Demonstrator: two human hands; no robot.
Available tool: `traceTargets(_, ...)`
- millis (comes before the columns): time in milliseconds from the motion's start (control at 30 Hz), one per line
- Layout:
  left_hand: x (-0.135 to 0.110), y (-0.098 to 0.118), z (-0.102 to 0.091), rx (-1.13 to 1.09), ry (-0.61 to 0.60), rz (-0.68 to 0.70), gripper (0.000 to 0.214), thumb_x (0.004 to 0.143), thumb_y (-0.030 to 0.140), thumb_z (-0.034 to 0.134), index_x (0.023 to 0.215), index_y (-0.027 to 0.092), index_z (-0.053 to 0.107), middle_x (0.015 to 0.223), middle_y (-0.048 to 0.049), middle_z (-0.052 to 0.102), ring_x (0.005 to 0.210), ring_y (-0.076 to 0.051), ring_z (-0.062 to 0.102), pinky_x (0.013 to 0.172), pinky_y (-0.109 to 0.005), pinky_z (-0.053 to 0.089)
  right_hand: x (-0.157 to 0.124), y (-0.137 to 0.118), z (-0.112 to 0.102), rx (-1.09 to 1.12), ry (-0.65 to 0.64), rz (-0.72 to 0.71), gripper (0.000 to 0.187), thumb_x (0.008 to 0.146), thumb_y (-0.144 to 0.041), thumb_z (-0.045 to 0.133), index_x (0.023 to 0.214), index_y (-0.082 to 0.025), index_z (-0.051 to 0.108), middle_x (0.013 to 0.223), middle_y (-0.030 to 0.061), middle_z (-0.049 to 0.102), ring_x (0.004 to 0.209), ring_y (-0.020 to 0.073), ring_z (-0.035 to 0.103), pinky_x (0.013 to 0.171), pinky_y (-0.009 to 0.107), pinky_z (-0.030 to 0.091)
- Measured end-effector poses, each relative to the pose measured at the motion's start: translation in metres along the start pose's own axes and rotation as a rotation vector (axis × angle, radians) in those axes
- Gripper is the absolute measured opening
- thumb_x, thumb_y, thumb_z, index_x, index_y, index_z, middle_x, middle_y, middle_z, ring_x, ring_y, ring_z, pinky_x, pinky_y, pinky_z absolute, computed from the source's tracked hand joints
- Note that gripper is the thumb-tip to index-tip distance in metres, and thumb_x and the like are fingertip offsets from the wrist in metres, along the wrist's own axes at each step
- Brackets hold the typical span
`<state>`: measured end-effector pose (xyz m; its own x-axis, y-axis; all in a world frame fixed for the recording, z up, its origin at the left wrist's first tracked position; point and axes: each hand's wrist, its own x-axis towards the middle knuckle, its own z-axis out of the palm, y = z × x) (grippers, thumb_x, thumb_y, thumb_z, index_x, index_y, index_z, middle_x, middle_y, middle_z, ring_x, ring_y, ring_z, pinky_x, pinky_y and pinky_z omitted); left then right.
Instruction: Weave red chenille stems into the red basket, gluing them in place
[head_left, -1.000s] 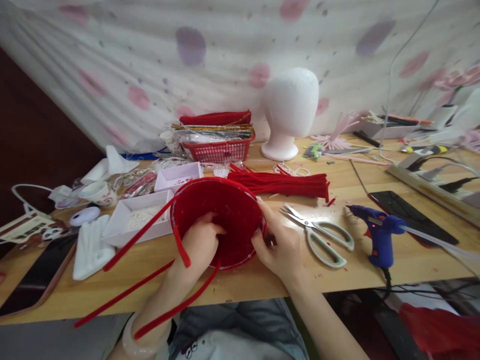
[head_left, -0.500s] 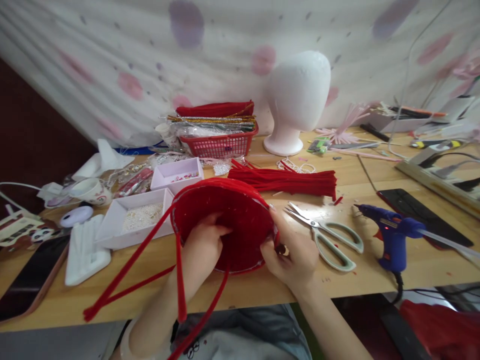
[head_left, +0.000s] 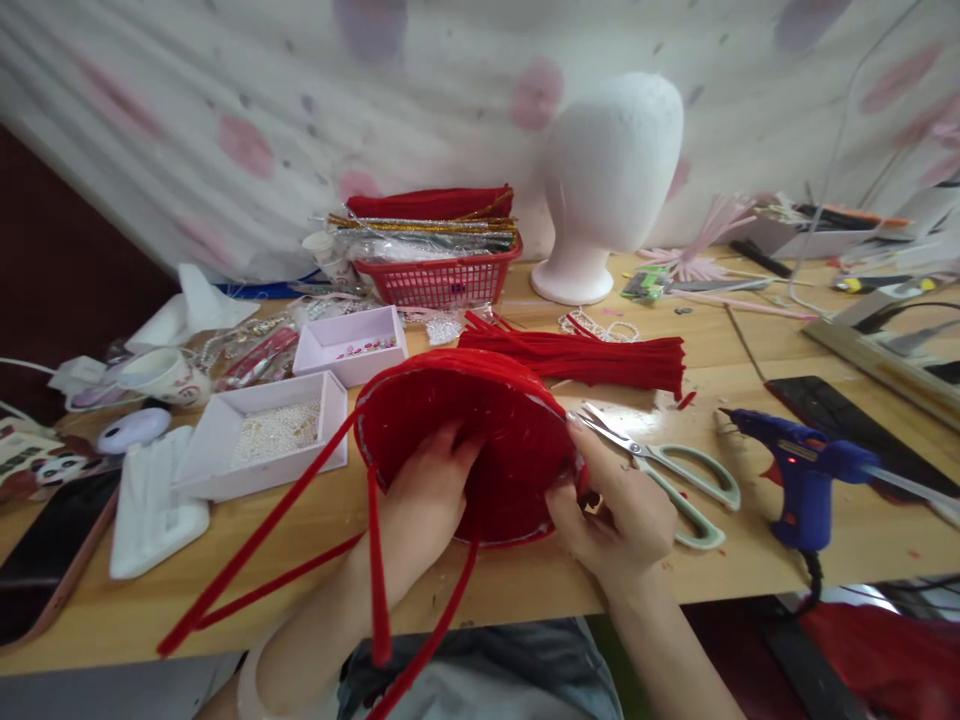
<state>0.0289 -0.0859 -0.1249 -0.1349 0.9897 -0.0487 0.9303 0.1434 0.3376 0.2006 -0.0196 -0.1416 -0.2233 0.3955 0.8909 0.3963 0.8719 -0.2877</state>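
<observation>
A round red bowl-shaped piece made of pipe cleaners [head_left: 487,420] stands tilted on the wooden table's front edge, its hollow toward me. My left hand [head_left: 427,495] reaches inside it, fingers curled against the inner wall. My right hand [head_left: 619,510] pinches the piece's right rim, fingers closed. Several long red pipe cleaner ends [head_left: 255,550] trail from the piece down and left over the table edge.
Scissors [head_left: 667,475] lie just right of my right hand, a blue glue gun [head_left: 799,475] beyond them. A bundle of red pipe cleaners [head_left: 585,360], a red basket [head_left: 439,275], a white foam head [head_left: 607,180] and two white trays [head_left: 262,440] stand behind. Phones lie at both sides.
The view has shifted a little left and down. The red piece has tipped slightly, and the trailing ends have swung lower. Both hands keep their hold.
</observation>
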Motion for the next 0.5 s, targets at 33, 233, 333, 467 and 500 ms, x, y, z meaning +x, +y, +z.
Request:
traceTargets(33, 0.0008, 0.0013, -0.0011, 0.019, -0.014, -0.007, 0.067, 0.079, -0.006, 0.038, 0.141, 0.015, 0.052, 0.148, -0.0166, 0.047, 0.135, -0.029, 0.049, 0.115, -0.045, 0.039, 0.0001, -0.0002, -0.0001, -0.006, 0.002, -0.001, 0.070, 0.077, -0.003, 0.060, 0.143, -0.026, 0.053, 0.053, -0.0054, 0.060, 0.038, 0.0101, 0.041, 0.044, 0.024, 0.044)
traceTargets(233, 0.0077, 0.0089, -0.0062, 0.035, -0.113, -0.054, 0.062, 0.083, -0.004, 0.034, 0.140, 0.011, 0.051, 0.153, -0.0168, 0.040, 0.140, -0.028, 0.043, 0.116, -0.041, 0.036, 0.0004, 0.0013, 0.0001, -0.008, -0.006, -0.021, 0.069, 0.077, -0.003, 0.058, 0.142, -0.027, 0.052, 0.053, -0.0071, 0.061, 0.039, 0.0090, 0.041, 0.044, 0.021, 0.041)
traceTargets(333, 0.0091, 0.0083, -0.0051, -0.007, -0.090, -0.065, 0.061, 0.082, -0.005, 0.035, 0.138, 0.011, 0.053, 0.152, -0.0162, 0.042, 0.138, -0.028, 0.045, 0.115, -0.040, 0.037, -0.0009, 0.0038, 0.0003, 0.011, -0.026, -0.028, 0.068, 0.078, -0.005, 0.058, 0.142, -0.026, 0.052, 0.049, -0.0081, 0.055, 0.038, 0.0093, 0.039, 0.043, 0.021, 0.040)
traceTargets(467, 0.0102, 0.0048, -0.0024, -0.058, -0.030, -0.044, 0.059, 0.081, -0.006, 0.037, 0.132, 0.015, 0.059, 0.148, -0.0149, 0.048, 0.135, -0.027, 0.048, 0.113, -0.042, 0.040, -0.0004, 0.0056, -0.0002, 0.051, -0.097, -0.030, 0.066, 0.081, -0.006, 0.053, 0.145, -0.025, 0.049, 0.056, -0.0048, 0.060, 0.040, 0.0115, 0.042, 0.045, 0.023, 0.043)
traceTargets(500, 0.0104, 0.0039, -0.0018, -0.054, -0.020, -0.025, 0.058, 0.081, -0.006, 0.038, 0.130, 0.015, 0.060, 0.147, -0.0156, 0.049, 0.134, -0.028, 0.050, 0.112, -0.044, 0.040, 0.0005, 0.0056, -0.0004, 0.058, -0.111, -0.030, 0.065, 0.082, -0.007, 0.051, 0.144, -0.025, 0.049, 0.058, -0.0040, 0.062, 0.039, 0.0115, 0.043, 0.045, 0.024, 0.044)
